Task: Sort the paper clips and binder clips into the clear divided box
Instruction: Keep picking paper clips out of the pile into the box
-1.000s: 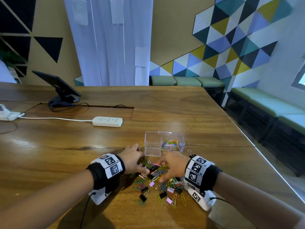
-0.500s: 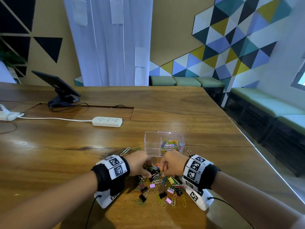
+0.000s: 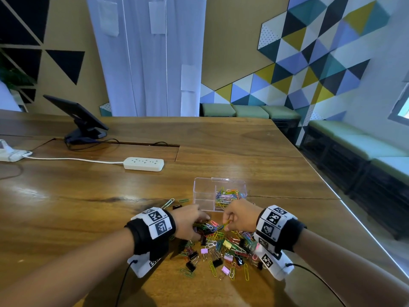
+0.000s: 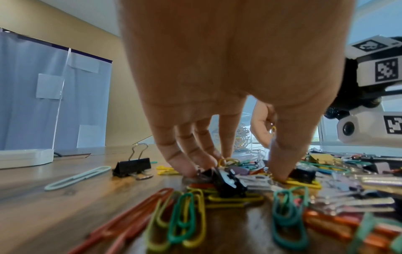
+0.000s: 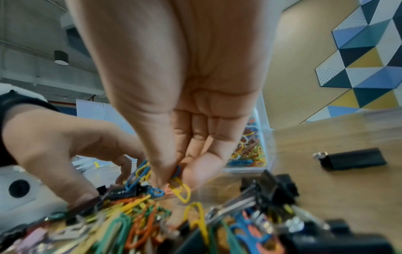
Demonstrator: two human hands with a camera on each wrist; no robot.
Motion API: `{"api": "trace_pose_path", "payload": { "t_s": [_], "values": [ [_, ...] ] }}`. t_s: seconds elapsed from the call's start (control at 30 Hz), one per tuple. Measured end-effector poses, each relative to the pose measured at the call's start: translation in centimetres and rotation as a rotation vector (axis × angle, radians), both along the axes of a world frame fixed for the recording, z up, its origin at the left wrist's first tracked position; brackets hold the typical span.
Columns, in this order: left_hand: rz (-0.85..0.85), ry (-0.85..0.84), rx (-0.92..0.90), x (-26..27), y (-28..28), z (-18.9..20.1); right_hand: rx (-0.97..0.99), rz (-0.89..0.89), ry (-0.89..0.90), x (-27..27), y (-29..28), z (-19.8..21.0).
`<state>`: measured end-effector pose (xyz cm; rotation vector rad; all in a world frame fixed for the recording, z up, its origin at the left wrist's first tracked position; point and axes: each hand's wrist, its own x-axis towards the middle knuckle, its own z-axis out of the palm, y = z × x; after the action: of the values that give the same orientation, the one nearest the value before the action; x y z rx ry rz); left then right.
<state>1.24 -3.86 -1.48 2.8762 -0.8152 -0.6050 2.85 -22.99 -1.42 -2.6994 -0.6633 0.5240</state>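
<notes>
The clear divided box point(image 3: 203, 191) stands on the wooden table just beyond my hands. Its right compartment holds coloured paper clips point(image 3: 228, 197); the left one looks empty. A mixed pile of paper clips and binder clips point(image 3: 221, 249) lies in front of it. My right hand point(image 3: 230, 224) pinches a few blue and yellow paper clips point(image 5: 143, 170) between thumb and fingers point(image 5: 174, 175) just above the pile. My left hand point(image 3: 202, 222) reaches down into the pile's far left side, fingertips and thumb point(image 4: 237, 173) touching down either side of a black binder clip point(image 4: 228, 182).
A lone black binder clip point(image 3: 177, 206) and a pale paper clip point(image 3: 167, 203) lie left of the box. Another black binder clip point(image 5: 352, 159) lies to the right of the pile. A white power strip point(image 3: 143, 163) and a tablet on a stand point(image 3: 79, 120) sit further back.
Both hands have drawn together at the pile's far edge. The left hand slid right, uncovering the pale paper clip and lone binder clip. The right hand now pinches paper clips.
</notes>
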Motion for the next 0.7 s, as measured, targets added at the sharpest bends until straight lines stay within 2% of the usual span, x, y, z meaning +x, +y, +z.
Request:
{"api": "trace_pose_path", "payload": {
  "t_s": [0.3, 0.5, 0.7],
  "values": [
    [0.023, -0.017, -0.136, 0.9, 0.1, -0.8, 0.146, -0.099, -0.043, 1.0, -1.5, 3.0],
    [0.053, -0.013, -0.166, 1.4, 0.1, -1.3, 0.228, -0.253, -0.234, 2.3, -2.2, 4.5],
    [0.079, -0.018, -0.204, 1.4, -0.2, -1.2, 0.103, -0.339, -0.322, 3.8, -2.2, 3.9]
  ]
}}
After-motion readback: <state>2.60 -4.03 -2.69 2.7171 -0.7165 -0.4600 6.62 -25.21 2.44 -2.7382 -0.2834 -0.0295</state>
